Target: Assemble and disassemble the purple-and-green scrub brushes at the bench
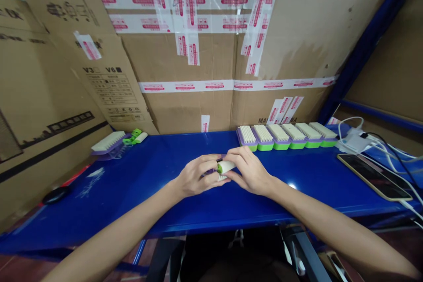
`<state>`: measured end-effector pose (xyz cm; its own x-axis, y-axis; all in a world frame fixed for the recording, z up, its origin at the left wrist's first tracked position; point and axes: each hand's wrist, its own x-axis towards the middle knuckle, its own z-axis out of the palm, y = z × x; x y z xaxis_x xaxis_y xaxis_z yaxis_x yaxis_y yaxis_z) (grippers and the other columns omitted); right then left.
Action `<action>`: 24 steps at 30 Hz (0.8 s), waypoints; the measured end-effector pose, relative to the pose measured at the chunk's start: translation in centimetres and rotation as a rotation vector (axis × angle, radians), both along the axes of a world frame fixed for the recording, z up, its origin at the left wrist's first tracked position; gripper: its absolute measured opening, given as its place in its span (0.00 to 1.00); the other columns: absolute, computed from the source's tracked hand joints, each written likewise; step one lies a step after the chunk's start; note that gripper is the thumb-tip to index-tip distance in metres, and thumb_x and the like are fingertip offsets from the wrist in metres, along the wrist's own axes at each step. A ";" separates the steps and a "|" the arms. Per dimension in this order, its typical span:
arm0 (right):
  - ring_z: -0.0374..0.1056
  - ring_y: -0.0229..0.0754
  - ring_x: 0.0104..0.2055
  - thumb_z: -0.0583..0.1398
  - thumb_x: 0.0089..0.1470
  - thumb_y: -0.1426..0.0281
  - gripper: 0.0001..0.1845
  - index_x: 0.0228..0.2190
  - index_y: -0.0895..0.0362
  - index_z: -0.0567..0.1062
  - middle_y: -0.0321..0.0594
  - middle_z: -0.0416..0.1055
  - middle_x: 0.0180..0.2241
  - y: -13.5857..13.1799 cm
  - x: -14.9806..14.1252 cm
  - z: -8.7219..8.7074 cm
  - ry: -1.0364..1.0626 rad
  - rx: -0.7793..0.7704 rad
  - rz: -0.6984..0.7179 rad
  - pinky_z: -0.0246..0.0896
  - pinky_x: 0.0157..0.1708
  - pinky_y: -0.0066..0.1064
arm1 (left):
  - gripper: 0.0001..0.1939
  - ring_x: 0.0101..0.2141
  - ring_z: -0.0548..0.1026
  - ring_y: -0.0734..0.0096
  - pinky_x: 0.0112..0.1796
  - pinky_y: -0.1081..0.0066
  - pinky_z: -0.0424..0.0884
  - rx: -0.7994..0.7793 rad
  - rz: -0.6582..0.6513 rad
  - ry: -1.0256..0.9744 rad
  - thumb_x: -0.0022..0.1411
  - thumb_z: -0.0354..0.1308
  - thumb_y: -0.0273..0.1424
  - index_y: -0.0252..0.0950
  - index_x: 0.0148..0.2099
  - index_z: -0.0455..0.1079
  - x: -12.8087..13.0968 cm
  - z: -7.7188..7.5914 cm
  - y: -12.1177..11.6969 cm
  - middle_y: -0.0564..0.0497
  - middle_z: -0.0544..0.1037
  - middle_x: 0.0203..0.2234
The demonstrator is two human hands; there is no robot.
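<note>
Over the middle of the blue table, my two hands meet around a small assembly. My left hand (198,175) is closed on a purple brush; most of it is hidden by the fingers, and a little of its white bristles shows below. My right hand (251,171) is closed, its thumb and fingers on a white cylinder with a green end (227,167), which lies against the brush. Whether the cylinder is joined to the brush I cannot tell. Behind my right hand, several brushes (280,144) with purple and green bodies stand in a row, white bristles upward.
At the back left lie another purple brush (109,144) and a green piece with a white cylinder (135,137). A black round object (56,194) is at the left edge. A phone (374,176), white charger (355,140) and cables occupy the right. Taped cardboard (191,59) walls the back.
</note>
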<state>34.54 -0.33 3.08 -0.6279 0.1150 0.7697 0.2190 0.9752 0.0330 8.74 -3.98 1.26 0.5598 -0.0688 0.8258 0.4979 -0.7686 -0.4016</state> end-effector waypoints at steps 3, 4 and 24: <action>0.75 0.56 0.51 0.60 0.79 0.62 0.19 0.65 0.53 0.68 0.52 0.78 0.54 0.1 0.0 0.2 0.032 -0.022 0.013 0.75 0.50 0.50 | 0.28 0.53 0.87 0.56 0.49 0.58 0.91 -0.080 -0.019 -0.062 0.62 0.82 0.35 0.41 0.55 0.68 0.0 0.0 0.3 0.47 0.78 0.51; 0.75 0.55 0.50 0.60 0.79 0.62 0.18 0.64 0.52 0.68 0.51 0.78 0.53 0.1 0.0 0.2 0.040 -0.031 0.013 0.74 0.50 0.49 | 0.31 0.51 0.87 0.57 0.49 0.57 0.90 -0.110 -0.017 -0.081 0.62 0.82 0.37 0.42 0.58 0.68 0.0 0.0 0.4 0.46 0.79 0.52; 0.75 0.52 0.47 0.64 0.76 0.62 0.10 0.53 0.52 0.74 0.45 0.78 0.47 0.5 -0.2 0.6 0.121 -0.248 -0.018 0.73 0.47 0.45 | 0.44 0.56 0.86 0.44 0.58 0.44 0.84 -0.501 0.255 -0.023 0.66 0.74 0.58 0.38 0.72 0.67 -2.1 -0.2 1.9 0.37 0.85 0.59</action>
<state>34.32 0.15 3.68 -0.5296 0.3195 0.7858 0.2245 0.9461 -0.2334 6.59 -2.09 1.06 0.4888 0.4700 0.7350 0.6975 -0.7165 -0.0057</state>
